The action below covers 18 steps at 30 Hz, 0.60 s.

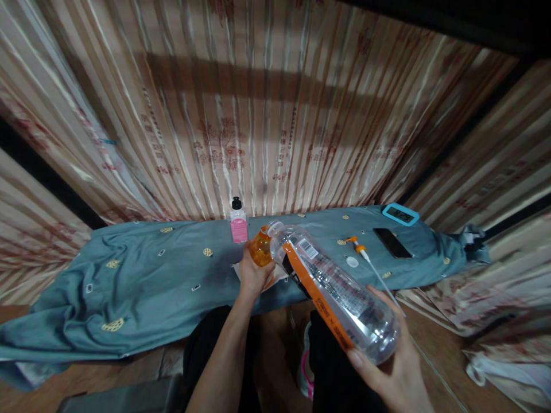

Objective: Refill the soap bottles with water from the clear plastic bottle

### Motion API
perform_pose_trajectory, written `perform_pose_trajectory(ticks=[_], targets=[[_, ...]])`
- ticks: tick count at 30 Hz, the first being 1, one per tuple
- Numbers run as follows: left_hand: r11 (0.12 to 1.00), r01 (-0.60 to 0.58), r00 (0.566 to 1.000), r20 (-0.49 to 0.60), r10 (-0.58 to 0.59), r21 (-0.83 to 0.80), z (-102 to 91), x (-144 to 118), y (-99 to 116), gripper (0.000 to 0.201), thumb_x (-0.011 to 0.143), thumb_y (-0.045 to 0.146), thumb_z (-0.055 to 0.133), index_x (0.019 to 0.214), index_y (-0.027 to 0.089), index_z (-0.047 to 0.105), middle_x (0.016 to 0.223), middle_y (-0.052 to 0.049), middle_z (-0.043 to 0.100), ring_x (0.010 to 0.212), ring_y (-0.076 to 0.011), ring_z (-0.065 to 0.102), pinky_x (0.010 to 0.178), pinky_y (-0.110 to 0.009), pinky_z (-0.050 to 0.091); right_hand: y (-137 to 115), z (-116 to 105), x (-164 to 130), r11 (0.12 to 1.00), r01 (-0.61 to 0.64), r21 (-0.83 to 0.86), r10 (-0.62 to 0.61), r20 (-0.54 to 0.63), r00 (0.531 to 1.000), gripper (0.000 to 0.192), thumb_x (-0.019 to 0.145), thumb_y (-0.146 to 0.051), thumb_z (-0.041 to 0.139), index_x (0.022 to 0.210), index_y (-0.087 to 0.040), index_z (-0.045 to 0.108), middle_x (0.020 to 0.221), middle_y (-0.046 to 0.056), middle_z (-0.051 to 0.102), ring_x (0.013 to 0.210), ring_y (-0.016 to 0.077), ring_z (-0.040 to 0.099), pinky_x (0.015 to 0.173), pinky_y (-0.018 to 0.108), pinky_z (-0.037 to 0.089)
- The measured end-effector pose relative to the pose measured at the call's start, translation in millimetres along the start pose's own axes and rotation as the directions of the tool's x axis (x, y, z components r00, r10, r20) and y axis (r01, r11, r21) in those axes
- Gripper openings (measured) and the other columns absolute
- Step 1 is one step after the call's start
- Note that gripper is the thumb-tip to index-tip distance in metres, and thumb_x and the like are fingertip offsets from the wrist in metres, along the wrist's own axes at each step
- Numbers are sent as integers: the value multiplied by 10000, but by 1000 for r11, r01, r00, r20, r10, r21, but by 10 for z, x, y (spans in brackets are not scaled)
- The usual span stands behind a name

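My right hand (396, 361) grips the base of a large clear plastic bottle (331, 287) with an orange and black label. The bottle is tilted, its neck at the upper left over a small orange bottle (260, 248). My left hand (253, 274) is wrapped round that orange bottle; whether the two mouths touch I cannot tell. Beneath the left hand lies a white and orange packet or tissue (275, 278), partly hidden. To the right rests an orange and white pump head (359, 248) with a long clear tube, beside a round white cap (352, 261).
A pink-labelled bottle with a black top (239, 223) stands at the back of the green cloth (150, 275). On the right lie a dark phone (392, 242) and a blue-framed digital clock (400, 214). Patterned curtains (258, 115) hang behind. A grey object (120, 396) is at lower left.
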<state>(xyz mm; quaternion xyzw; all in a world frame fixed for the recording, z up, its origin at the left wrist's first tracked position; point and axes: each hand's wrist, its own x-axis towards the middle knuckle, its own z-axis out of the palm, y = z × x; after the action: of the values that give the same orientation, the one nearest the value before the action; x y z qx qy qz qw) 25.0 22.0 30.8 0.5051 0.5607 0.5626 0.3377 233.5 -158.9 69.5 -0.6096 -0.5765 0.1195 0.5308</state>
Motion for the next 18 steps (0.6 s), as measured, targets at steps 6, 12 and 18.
perform_pose_trajectory(ticks=[6, 12, 18], targets=[[1000, 19, 1000, -3, -19, 1, -9, -8, 26, 648, 578, 106, 802, 1160, 212, 537, 1089, -46, 752, 1004, -259, 749, 943, -409, 597, 0, -1, -1, 1000, 2, -9, -2, -5, 1000, 793, 792, -578, 725, 1443, -204, 469, 1348, 120, 619, 1172, 289, 661, 945, 340, 555], [999, 18, 1000, 2, -18, -29, -5, -13, 40, 634, 575, 115, 807, 1141, 215, 539, 1081, -41, 748, 981, -258, 746, 941, -437, 594, -14, -9, 7, 1000, 24, -17, -23, 9, 1000, 787, 803, -581, 720, 1449, -216, 456, 1338, 109, 627, 1153, 279, 670, 933, 328, 549], [1000, 7, 1000, 0, -7, -20, 2, -8, 30, 620, 582, 91, 794, 1131, 231, 542, 1080, -33, 751, 996, -257, 742, 957, -433, 588, -16, -3, 11, 999, 20, -33, -20, 2, 1000, 781, 810, -593, 702, 1450, -215, 462, 1359, 110, 618, 1166, 285, 664, 950, 337, 549]])
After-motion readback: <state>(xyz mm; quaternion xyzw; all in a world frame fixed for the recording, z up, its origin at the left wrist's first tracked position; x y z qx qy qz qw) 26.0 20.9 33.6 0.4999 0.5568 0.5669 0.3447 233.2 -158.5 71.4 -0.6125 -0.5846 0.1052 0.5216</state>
